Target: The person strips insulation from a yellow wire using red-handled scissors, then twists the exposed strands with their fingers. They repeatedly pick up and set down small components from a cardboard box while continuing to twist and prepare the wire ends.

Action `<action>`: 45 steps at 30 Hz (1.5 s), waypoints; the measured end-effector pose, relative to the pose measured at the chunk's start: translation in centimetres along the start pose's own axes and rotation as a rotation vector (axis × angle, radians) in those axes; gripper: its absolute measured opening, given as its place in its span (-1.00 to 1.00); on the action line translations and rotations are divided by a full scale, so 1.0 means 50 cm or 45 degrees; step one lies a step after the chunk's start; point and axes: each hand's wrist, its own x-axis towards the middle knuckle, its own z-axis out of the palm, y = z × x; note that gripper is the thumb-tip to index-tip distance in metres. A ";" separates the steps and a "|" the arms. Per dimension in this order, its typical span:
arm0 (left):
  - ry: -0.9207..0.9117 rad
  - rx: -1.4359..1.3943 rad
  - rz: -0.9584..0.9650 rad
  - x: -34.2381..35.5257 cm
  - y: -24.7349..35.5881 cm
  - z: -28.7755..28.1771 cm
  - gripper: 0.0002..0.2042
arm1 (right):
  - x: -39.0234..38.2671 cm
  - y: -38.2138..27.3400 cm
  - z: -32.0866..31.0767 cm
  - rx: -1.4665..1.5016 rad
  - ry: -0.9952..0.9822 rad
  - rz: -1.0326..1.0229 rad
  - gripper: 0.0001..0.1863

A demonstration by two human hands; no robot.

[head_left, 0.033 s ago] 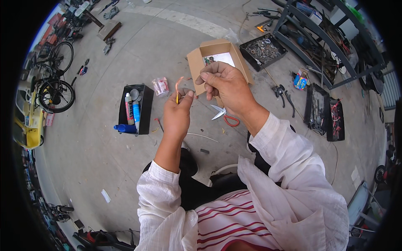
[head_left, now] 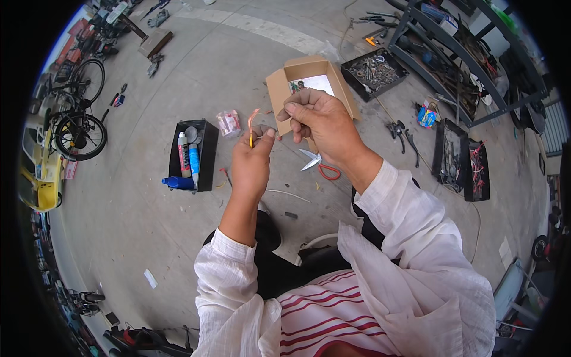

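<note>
My left hand (head_left: 250, 166) pinches a short wire (head_left: 252, 123) between thumb and fingers; its yellow covering shows at the grip, and bare copper-coloured strands curve up from it. To its right, my right hand (head_left: 326, 126) is raised with thumb and forefinger pressed together. Whatever that pinch may hold is too small or hidden to make out. The two hands are a little apart. Beyond my right hand stands an open cardboard box (head_left: 277, 95) with a few small green and dark pieces inside. Red-handled scissors (head_left: 322, 168) lie spread on the floor below my right hand.
At left, a black bin (head_left: 206, 156) holds bottles and a blue container. A clear plastic bag (head_left: 228, 123) lies beside it. Right of the box are a tray of metal parts (head_left: 376, 70), pliers (head_left: 406, 138), more black bins (head_left: 450, 149) and a metal rack (head_left: 458, 65).
</note>
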 end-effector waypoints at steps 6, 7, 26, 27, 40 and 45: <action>-0.088 -0.483 -0.089 0.007 0.006 -0.016 -0.84 | -0.003 -0.004 0.003 -0.114 0.012 0.058 -0.84; -0.101 -0.506 -0.095 0.007 0.008 -0.017 -0.84 | -0.003 -0.002 0.003 -0.113 0.017 0.069 -0.83; 0.183 0.595 0.485 0.011 -0.013 -0.003 -0.80 | -0.025 0.012 0.037 -0.855 -0.112 -0.601 -0.83; 0.168 0.569 0.491 0.015 -0.019 -0.005 -0.79 | -0.027 0.010 0.038 -0.872 -0.121 -0.610 -0.84; -0.260 0.420 0.214 -0.006 -0.012 -0.007 -0.83 | -0.035 -0.007 0.022 -0.831 -0.461 -0.403 -0.91; -0.282 0.741 0.275 -0.023 -0.018 -0.014 -0.84 | -0.037 0.009 -0.006 -1.181 -0.583 -0.534 -0.90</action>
